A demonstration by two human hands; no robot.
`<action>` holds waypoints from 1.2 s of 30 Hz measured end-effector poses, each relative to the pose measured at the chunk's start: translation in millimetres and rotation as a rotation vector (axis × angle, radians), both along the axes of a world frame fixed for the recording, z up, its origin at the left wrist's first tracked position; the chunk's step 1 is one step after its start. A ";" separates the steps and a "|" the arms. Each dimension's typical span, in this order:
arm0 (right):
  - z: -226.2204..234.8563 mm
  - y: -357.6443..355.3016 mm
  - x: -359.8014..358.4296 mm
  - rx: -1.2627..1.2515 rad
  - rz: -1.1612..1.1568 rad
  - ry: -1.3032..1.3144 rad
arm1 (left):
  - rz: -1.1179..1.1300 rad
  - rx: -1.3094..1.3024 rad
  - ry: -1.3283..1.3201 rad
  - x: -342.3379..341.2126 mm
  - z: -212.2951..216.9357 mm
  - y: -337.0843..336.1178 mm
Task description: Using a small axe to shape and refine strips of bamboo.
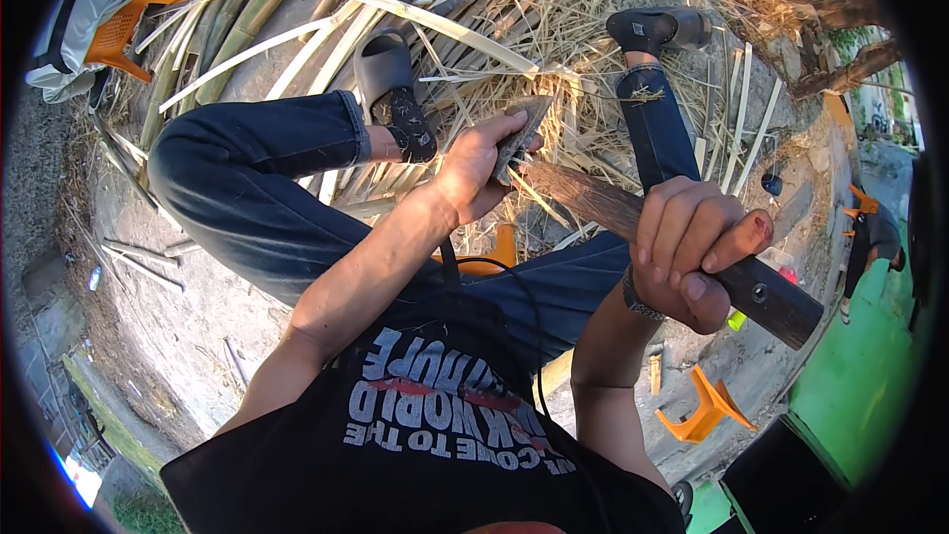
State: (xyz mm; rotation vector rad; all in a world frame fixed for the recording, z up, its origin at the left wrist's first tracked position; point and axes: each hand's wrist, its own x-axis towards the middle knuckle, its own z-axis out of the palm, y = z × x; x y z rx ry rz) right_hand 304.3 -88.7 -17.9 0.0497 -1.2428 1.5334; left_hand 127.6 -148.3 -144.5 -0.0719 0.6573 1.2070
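My right hand [697,247] is wrapped round a thick dark wooden handle [593,200], which has a hole near its butt end. The handle slants up and left toward my left hand [474,170]. My left hand is closed on a flat, dark, pointed piece [526,129], with the thumb on its near face. Whether this piece is joined to the handle as its blade I cannot tell, as my fingers hide part of it. A thin pale strip [539,198] shows just below where the two meet. Both hands are above my spread legs.
Long split bamboo strips [395,8] and pale shavings [573,119] lie beyond my hands, around my feet. Bamboo poles [259,25] lie at the far left. An orange stool [704,410] is at the lower right. At far right, a person [875,247] is by a green floor [860,346].
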 end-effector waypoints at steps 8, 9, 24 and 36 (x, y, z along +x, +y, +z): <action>-8.5 -7.6 -8.3 -0.010 0.005 -0.049 | 0.029 0.019 0.012 11.6 20.5 1.4; -8.0 -7.8 -8.8 -0.006 -0.001 -0.054 | 0.056 0.011 -0.006 12.1 20.5 1.5; -11.2 -1.6 -9.0 -0.106 0.011 -0.094 | 0.311 0.050 0.080 31.5 16.5 4.3; 27.1 -43.0 -2.3 0.028 -0.746 -0.946 | 0.346 -0.094 0.314 25.9 -12.1 6.5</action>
